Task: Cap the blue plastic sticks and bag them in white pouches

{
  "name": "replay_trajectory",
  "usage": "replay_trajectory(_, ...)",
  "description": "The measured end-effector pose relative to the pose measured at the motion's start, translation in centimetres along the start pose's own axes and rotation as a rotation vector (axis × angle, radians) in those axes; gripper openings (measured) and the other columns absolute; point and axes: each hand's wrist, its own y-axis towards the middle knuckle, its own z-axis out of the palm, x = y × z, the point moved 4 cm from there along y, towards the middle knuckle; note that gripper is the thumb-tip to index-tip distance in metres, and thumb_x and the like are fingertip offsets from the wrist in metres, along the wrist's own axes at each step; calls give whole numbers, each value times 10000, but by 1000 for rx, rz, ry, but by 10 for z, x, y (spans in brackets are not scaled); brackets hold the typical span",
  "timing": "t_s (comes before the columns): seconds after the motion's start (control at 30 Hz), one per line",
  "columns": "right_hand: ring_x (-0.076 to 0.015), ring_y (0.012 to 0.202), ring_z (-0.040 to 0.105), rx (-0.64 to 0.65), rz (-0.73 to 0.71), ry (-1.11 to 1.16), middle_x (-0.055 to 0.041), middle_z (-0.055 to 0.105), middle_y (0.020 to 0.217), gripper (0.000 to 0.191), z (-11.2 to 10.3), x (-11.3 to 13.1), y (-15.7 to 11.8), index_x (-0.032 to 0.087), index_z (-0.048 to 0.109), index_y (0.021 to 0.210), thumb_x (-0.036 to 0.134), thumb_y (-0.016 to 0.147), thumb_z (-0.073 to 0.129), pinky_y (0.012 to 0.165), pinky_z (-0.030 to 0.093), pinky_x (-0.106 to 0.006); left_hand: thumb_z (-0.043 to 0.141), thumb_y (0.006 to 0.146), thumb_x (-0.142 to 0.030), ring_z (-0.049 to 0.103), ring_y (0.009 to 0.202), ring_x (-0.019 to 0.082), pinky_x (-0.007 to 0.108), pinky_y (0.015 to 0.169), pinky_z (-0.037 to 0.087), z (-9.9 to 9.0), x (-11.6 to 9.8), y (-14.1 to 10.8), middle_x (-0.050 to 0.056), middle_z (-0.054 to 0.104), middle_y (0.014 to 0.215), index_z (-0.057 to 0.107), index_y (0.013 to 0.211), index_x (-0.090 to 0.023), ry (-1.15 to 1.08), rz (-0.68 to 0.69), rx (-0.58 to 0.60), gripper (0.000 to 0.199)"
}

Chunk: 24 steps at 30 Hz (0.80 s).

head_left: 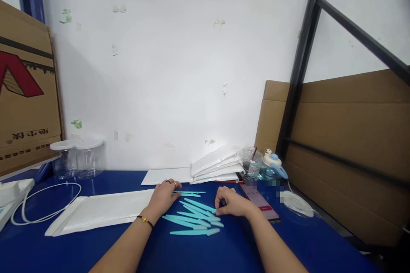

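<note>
Several turquoise eyebrow razors point(195, 233) lie in a loose fanned pile on the blue table, thicker ends mostly toward the right. My right hand point(232, 201) is closed in a pinch at the right end of an upper razor point(200, 205). Beyond the pile, my left hand point(164, 198) has its fingers bent over the left ends of a couple more razors point(190, 193); the fingers partly hide those ends. Under and beside my left wrist, a white padded mailer point(105, 210) lies flat.
A stack of white mailers point(218, 165) leans at the back, near a plastic cup point(251, 163) and a blue-lidded bottle point(271, 165). A phone point(260, 201) lies right of my right hand. Clear jars point(89, 160) and a white cable point(48, 185) are at left. Cardboard point(352, 149) borders the right.
</note>
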Motion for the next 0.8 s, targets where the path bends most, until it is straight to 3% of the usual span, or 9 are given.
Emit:
replay_trajectory(0.07,-172,858,534,-19,11,41,10,607,841,142,1,-2,1,204,666,716,322,665,727,853,334,-326,440,873,-351,542,956,188,275,811,376,-4,-12,-3,29,622,1004,614,966,-243,-94,58,4,225)
replay_trajectory(0.17,-134,688,541,-76,23,199,10,628,715,96,0,-1,4,179,650,747,273,728,652,687,389,-249,299,929,-416,564,847,161,252,763,390,-3,-34,-10,13,637,913,615,929,-242,-199,177,112,362)
replay_trajectory(0.3,-110,583,531,-144,-9,422,-3,652,659,89,-2,2,7,159,636,766,240,743,607,543,372,-201,362,907,-358,566,766,143,238,718,371,6,-48,-11,-5,639,832,624,813,-230,-125,248,238,307)
replay_trajectory(0.43,-105,545,536,-196,34,523,-12,663,647,120,-7,-11,8,149,624,742,268,725,619,514,379,-199,369,906,-319,543,870,171,278,759,350,0,-37,-2,18,607,865,606,785,-218,45,233,89,285)
replay_trajectory(0.57,-118,548,533,-268,144,386,-6,640,622,137,-12,-28,5,148,626,733,283,712,639,519,376,-213,345,917,-314,513,951,207,327,801,335,-8,-9,2,41,588,910,601,839,-226,176,110,-4,281)
replay_trajectory(0.67,-137,684,555,-357,134,140,-12,635,755,86,-15,-19,3,176,659,751,241,696,655,643,394,-243,434,877,-324,505,986,212,329,818,338,-7,3,1,38,581,979,592,969,-261,141,49,4,193)
replay_trajectory(0.73,-141,734,557,-322,98,71,-7,618,805,70,-10,-5,3,197,674,735,256,721,641,725,382,-269,496,842,-340,507,989,205,314,820,345,-4,0,-1,26,578,1004,587,1003,-275,58,77,39,196)
replay_trajectory(0.8,-141,730,555,-208,65,58,4,605,794,110,-1,8,4,204,674,705,313,713,666,783,362,-302,518,827,-367,511,974,194,297,819,352,1,-10,-5,15,578,994,603,978,-279,-31,138,100,195)
